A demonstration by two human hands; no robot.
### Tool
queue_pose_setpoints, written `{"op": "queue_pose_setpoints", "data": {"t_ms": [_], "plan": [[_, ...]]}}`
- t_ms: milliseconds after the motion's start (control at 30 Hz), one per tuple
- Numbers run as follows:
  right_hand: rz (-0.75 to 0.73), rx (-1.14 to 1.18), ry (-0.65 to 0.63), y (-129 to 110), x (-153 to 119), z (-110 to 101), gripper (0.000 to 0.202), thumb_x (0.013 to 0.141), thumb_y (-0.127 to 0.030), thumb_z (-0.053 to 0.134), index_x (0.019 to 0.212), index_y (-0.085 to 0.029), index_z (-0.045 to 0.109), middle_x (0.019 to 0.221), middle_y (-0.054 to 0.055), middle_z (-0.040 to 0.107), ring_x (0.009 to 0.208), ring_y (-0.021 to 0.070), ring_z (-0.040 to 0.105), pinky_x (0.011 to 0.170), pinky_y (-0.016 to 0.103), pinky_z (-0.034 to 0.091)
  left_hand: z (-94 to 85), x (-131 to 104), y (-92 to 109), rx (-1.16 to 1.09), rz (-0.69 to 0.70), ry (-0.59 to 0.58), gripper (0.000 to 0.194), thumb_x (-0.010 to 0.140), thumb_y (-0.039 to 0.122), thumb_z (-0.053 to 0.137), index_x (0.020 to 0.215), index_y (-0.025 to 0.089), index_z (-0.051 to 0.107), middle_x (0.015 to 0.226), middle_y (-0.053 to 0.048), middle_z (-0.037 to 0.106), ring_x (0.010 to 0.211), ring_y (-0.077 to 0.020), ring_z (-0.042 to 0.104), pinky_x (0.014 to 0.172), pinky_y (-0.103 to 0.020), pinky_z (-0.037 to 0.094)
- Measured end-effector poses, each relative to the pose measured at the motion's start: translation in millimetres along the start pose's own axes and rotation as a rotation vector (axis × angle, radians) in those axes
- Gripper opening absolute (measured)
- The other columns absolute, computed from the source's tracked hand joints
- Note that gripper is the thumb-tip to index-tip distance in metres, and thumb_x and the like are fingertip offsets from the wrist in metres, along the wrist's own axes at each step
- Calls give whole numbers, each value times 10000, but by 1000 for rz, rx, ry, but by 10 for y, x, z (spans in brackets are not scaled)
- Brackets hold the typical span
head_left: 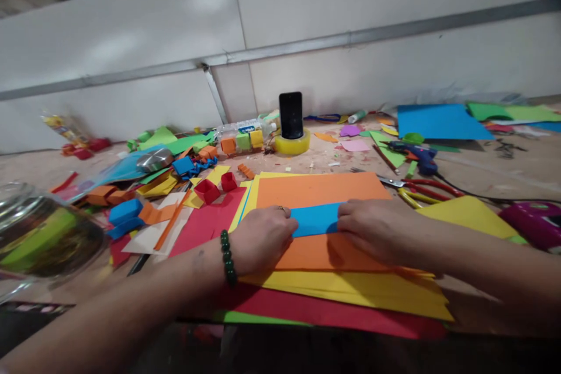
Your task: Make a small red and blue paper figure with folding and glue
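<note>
Between the two hands lies a blue paper strip (316,219), flat on top of an orange sheet (324,187). The left hand (265,234) is on the strip's left end, and the right hand (379,225) is on its right end. The fingers of each hand are bent and close together. It is hard to tell if they pinch the blue paper or just press it down, because the hands hide its ends. The left hand wears a ring (281,208), and green beads (228,258) go around its wrist.

Under the hands, yellow sheets (350,287) poke out from below the orange one, and a red sheet (350,312) shows under those. Just past the left hand sit little red paper boxes (207,191). Farther left of it are blue paper boxes (125,216), a thin orange strip (172,222) and a big glass jug (48,234).

Straight beyond the grip, a black phone (291,114) stands up at a roll of yellow tape (292,145). Beyond the right hand are a tool with red handles (438,187) and a blue glue gun (414,153). Near the right arm lies a yellow paper (467,216), with a shiny purple thing (534,225) beside it.
</note>
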State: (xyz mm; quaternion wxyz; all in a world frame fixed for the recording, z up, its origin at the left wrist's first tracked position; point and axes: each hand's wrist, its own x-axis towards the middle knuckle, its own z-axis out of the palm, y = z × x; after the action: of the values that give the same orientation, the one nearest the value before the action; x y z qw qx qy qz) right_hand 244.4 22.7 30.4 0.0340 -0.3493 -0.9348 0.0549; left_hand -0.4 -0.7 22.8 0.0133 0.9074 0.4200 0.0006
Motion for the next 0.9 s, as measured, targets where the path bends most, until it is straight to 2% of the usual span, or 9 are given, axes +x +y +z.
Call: {"op": "queue_pose_setpoints", "data": {"t_ms": [100,200,333,433,567,700,900], "plan": [[-50,159,-60,-21,122,60,245,910,-212,477,950,-224,718,923,63,664,827,177,624,722,271,462,88,-2,-19,-133,24,55,168,922,213,497,877,188,657,891,-37,639,781,-171,588,643,-280,446],[-28,287,-47,56,143,128,202,918,-257,505,914,-214,702,932,58,623,840,172,595,749,279,454,136,-27,-64,-236,20,69,167,924,244,528,902,214,690,916,-28,641,844,-171,592,694,-280,445],[3,400,-58,161,117,145,156,909,-288,549,859,-211,676,930,41,600,829,159,582,741,277,442,124,-37,-105,-259,17,42,186,920,263,542,894,227,723,921,-32,638,834,-172,588,688,-290,434],[10,405,-49,189,123,156,144,912,-288,552,921,-219,678,927,38,602,811,158,582,720,275,441,110,-36,-102,-278,32,40,201,931,287,535,919,230,728,920,-34,630,835,-170,579,701,-292,430],[-93,287,17,182,142,206,199,944,-263,507,1006,-234,694,931,51,619,809,161,586,696,269,435,125,-14,-62,-282,87,50,296,994,293,410,1043,249,698,905,-33,613,846,-169,554,700,-288,415],[-278,5,64,157,119,241,266,961,-171,441,1024,-211,696,837,62,632,766,175,572,640,277,408,150,6,-28,-249,120,53,328,1009,299,364,1077,254,681,898,-37,596,836,-172,539,699,-294,404],[-278,-198,56,127,60,244,163,875,-115,578,974,-200,676,796,41,633,725,178,568,574,281,369,158,-18,-24,-215,72,54,309,991,301,404,955,202,695,872,-44,607,816,-179,552,690,-303,415]]}}
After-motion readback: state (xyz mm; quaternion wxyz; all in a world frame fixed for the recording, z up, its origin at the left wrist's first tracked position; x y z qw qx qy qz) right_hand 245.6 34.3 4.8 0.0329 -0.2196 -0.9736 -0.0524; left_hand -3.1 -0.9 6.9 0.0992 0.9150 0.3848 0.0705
